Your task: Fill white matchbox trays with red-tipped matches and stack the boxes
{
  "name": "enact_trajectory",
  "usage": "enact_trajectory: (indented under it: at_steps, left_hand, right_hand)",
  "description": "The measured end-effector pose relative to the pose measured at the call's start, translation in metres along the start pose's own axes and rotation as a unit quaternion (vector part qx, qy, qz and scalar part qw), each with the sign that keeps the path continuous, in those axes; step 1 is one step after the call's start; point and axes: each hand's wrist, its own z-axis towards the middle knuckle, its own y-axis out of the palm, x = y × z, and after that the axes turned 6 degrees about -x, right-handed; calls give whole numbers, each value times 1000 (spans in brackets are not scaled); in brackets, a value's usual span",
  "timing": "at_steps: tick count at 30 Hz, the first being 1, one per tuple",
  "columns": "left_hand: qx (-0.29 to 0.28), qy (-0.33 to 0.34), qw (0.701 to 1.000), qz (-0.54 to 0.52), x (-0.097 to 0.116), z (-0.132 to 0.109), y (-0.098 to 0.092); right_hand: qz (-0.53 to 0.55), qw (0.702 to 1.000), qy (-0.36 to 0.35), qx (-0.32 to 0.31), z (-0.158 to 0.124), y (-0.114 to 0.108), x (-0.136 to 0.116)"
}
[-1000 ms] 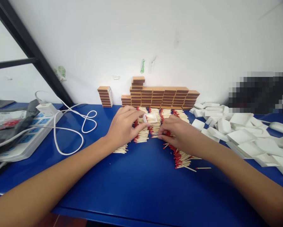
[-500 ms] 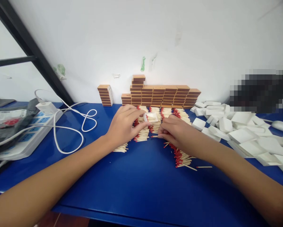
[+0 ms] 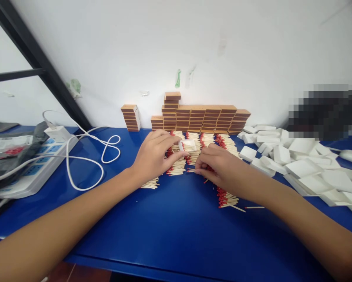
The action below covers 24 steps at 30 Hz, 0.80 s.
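My left hand (image 3: 156,156) grips a small white matchbox tray (image 3: 190,145) between thumb and fingers, with a few matches lying in it. My right hand (image 3: 218,166) is closed in a pinch just right of and below the tray, its fingertips on a single match (image 3: 190,170) whose red head points left. Under and around both hands lie rows of red-headed matches (image 3: 176,169), partly covered by the fingers. Another heap of matches (image 3: 225,197) spreads beneath my right wrist, and one loose match (image 3: 254,207) lies beside it.
Stacked brown matchboxes (image 3: 197,117) line the wall, with a separate stack (image 3: 130,117) to their left. White empty trays (image 3: 307,164) are piled at the right. A power strip (image 3: 31,172) and looping white cable (image 3: 68,172) occupy the left of the blue table (image 3: 152,235).
My right fingertips have shifted slightly left along the match. My left hand and the tray have hardly moved.
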Motion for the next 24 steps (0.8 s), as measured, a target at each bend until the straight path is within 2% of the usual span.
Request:
enact_trajectory:
  at_steps: [6,16,20,24]
  left_hand:
    - [-6,-14,1000,-6,0,0,0]
    - [-17,-10,1000,1,-1,1,-1]
    - [-19,-12,1000,3,-1,1,-2]
    - [-12,-1,1000,5,-1,2,-2]
  right_hand:
    - [-10,1000,16,8,-1,-1,0]
    - [-10,1000,19,-22,1,-1,0]
    - [8,1000,16,7,0,-10,3]
    - [3,997,20,76,0,-23,4]
